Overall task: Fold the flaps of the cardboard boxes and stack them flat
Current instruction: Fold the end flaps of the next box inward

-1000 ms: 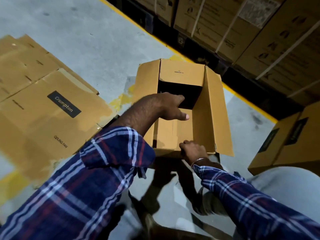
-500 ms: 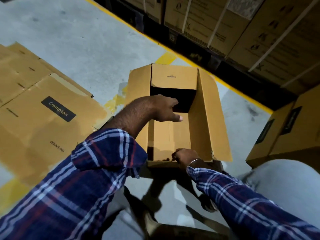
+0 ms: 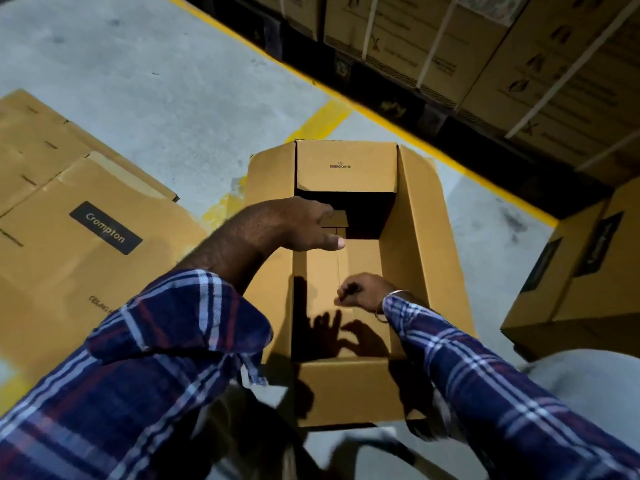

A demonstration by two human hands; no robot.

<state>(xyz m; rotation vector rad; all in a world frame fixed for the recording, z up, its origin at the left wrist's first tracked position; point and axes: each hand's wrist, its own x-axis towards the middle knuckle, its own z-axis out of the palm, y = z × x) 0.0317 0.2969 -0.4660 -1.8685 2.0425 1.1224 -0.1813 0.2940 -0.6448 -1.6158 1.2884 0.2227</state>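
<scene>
Hands inside open cardboard box

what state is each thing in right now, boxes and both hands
open box: upright on the floor, all four top flaps standing open, nothing visible inside
flattened boxes: lying flat on the floor at left, Crompton label up
closed box: at right, shut
strapped cartons: stacked along the far side, shut
left hand: over the open box, fingers relaxed, holding nothing
right hand: inside the open box, fingers curled; whether they hold anything is unclear
</scene>
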